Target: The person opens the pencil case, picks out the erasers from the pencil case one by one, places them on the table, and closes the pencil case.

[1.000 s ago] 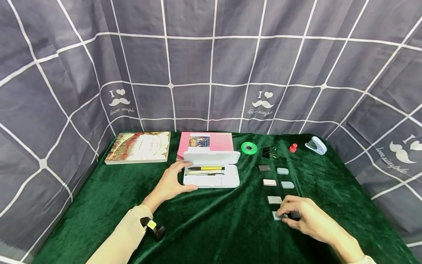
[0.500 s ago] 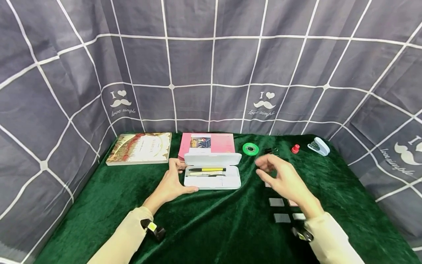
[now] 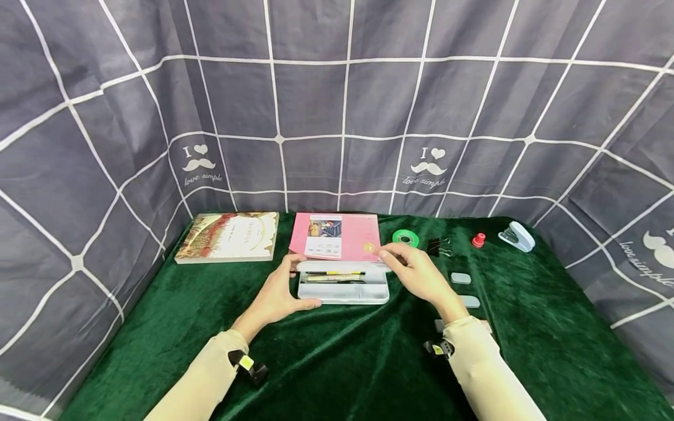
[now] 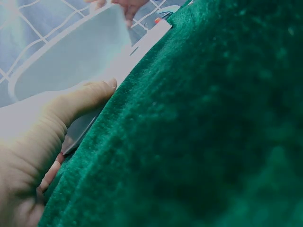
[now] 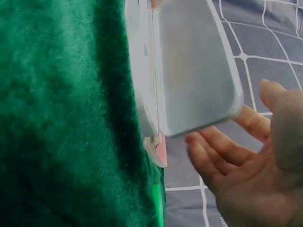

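Observation:
A white pencil case lies on green cloth with its lid standing nearly upright. Two or more pens lie inside. My left hand grips the left end of the case, thumb along the front edge and fingers at the back; in the left wrist view its thumb presses the near side. My right hand is at the lid's right corner. In the right wrist view its extended fingers are behind the lid's edge, with the thumb held apart.
A pink booklet lies behind the case, a thick book left of it. To the right are green tape, black binder clips, a small red piece, a pale-blue clip-like object and small blocks, some hidden by the right arm.
My right hand has moved from the small blocks up and left to the case's lid. The lid has tilted forward from leaning back. My left hand keeps its place on the case.

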A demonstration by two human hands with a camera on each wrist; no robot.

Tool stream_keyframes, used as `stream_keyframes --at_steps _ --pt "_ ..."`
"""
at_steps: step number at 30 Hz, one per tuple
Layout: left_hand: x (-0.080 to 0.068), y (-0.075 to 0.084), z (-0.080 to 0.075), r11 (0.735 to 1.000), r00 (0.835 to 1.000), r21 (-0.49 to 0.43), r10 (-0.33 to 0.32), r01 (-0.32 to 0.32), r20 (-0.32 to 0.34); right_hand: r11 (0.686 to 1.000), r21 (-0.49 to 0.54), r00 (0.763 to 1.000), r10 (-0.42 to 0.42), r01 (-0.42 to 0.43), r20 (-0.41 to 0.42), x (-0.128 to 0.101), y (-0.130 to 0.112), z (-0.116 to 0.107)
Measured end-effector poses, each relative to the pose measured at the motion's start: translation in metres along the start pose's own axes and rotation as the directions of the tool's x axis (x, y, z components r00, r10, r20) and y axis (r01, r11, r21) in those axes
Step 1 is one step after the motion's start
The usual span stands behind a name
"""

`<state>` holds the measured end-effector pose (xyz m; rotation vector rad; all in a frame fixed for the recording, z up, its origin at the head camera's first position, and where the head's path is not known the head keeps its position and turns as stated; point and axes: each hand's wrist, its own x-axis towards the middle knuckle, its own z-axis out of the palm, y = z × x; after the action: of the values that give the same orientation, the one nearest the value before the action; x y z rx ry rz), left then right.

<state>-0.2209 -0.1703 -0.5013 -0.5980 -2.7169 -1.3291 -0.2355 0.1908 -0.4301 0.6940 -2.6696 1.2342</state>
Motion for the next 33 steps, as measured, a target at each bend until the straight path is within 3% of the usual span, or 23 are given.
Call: stream_keyframes --at_steps 6,17,24,33 --pt "0.000 0.001 -0.003 1.000 0.999 0.002 0.031 -0.031 -0.019 1.000 0.021 0.990 -0.010 0.007 0.141 -0.002 0.002 0.004" --pt "-0.002 0.001 -0.004 0.999 1.000 0.032 0.011 -0.011 0.004 0.998 0.034 0.968 0.035 -0.045 0.247 -0.006 0.008 0.005" --pt "-0.001 0.001 -0.005 0.997 1.000 0.072 0.022 -0.023 0.021 0.993 0.002 0.951 0.113 -0.119 0.286 -0.007 0.014 0.007" --pt "-0.003 0.000 -0.004 0.998 0.999 0.063 -0.029 0.028 0.018 0.990 -0.002 0.949 0.134 -0.139 0.284 -0.008 0.012 0.010"
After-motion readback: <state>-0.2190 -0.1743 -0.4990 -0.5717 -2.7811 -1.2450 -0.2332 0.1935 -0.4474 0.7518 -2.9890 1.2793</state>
